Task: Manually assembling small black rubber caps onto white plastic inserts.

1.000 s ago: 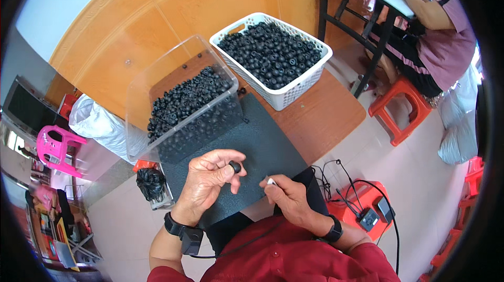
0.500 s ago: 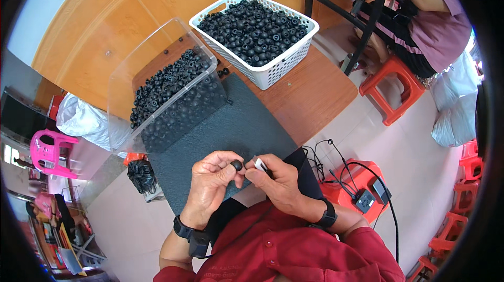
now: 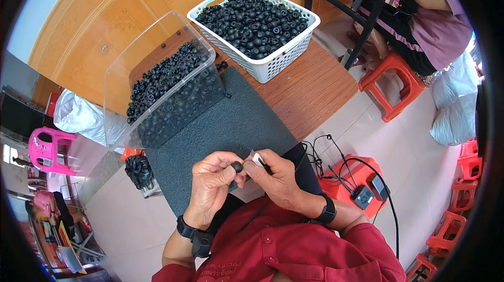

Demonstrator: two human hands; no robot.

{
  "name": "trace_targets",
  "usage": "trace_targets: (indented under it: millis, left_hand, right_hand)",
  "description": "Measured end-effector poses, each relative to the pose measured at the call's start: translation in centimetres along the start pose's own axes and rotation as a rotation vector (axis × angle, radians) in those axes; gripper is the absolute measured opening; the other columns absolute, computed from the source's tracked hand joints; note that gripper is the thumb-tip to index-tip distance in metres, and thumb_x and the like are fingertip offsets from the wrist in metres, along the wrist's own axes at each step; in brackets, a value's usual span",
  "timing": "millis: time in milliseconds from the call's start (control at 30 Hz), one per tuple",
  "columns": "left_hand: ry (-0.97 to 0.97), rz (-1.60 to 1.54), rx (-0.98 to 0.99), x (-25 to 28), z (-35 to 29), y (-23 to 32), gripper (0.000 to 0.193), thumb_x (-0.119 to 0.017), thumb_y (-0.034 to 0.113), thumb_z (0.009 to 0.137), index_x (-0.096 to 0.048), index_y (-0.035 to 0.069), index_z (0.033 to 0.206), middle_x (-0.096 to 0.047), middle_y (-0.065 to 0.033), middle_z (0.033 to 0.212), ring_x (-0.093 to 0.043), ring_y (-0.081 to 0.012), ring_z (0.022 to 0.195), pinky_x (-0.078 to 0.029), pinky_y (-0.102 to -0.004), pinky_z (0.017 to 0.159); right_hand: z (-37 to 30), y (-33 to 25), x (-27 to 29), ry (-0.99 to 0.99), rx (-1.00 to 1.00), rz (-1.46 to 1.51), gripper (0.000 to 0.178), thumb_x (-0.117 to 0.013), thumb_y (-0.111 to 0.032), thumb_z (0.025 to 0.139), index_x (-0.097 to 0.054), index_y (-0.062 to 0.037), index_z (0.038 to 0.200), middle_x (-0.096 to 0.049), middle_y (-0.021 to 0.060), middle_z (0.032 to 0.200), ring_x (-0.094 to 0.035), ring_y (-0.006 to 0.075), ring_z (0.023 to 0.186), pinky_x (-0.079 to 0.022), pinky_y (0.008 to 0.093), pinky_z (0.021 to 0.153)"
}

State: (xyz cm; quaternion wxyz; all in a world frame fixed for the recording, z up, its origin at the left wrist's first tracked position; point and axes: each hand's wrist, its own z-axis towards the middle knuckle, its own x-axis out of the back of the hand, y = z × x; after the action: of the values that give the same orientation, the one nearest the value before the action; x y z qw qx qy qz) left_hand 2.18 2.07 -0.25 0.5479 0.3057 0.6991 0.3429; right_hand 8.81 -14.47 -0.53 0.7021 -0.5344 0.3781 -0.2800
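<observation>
Between the thumb and fingers of my left hand (image 3: 212,179) is a small round black part (image 3: 237,166), looking like a ball with a hollow. My right hand (image 3: 275,177) is closed on a small white and black tool (image 3: 258,160) with a thin flat tip, possibly a blade; most of it is hidden by the fingers. The fingertips of both hands nearly meet beside the black part, above the near edge of a dark grey mat (image 3: 231,124).
On the wooden table (image 3: 325,88) a clear plastic bin (image 3: 157,110) and a white perforated basket (image 3: 265,69) hold many similar black parts. A red stool (image 3: 344,179) with black cables and adapters stands at right. Beyond it, another person (image 3: 441,30) sits at a table.
The view has shifted slightly, so the bin and basket appear a little higher. Both hands keep their grips, and the tool's thin tip shows slightly more above the right fingers.
</observation>
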Motion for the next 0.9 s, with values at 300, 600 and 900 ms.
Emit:
trace_targets:
  millis: [300, 600, 900]
  left_hand:
    - [0.112, -0.013, 0.023, 0.2, 0.1, -0.1, 0.023, -0.073, 0.014, 0.089, -0.065, -0.004, 0.101, -0.068, -0.0114, 0.089, -0.064, -0.0185, 0.071, -0.053, -0.0317, 0.065]
    - [0.135, -0.004, 0.013, 0.4, -0.2, -0.5, 0.023, -0.071, 0.012, 0.09, -0.066, -0.003, 0.106, -0.07, -0.0105, 0.093, -0.063, -0.0174, 0.078, -0.051, -0.0303, 0.069]
    - [0.142, -0.046, 0.035, 0.0, -0.3, -1.0, 0.02, -0.068, 0.009, 0.092, -0.067, -0.004, 0.108, -0.07, -0.0105, 0.093, -0.059, -0.0155, 0.076, -0.049, -0.0295, 0.07]
  right_hand:
    - [0.3, 1.3, 0.2, -0.031, 0.111, -0.328, 0.024, -0.065, -0.027, 0.097, -0.064, -0.0024, 0.095, -0.066, 0.0121, 0.077, -0.067, 0.0239, 0.066, -0.05, 0.0329, 0.059]
    - [0.3, 2.1, -0.1, 0.005, 0.171, -0.433, 0.029, -0.071, -0.032, 0.092, -0.063, -0.0038, 0.089, -0.062, 0.0117, 0.071, -0.062, 0.0272, 0.06, -0.047, 0.037, 0.053]
    - [0.2, 2.4, -0.1, 0.017, 0.174, -0.468, 0.031, -0.07, -0.032, 0.092, -0.06, -0.0044, 0.083, -0.061, 0.0117, 0.069, -0.062, 0.0276, 0.059, -0.047, 0.0375, 0.052]
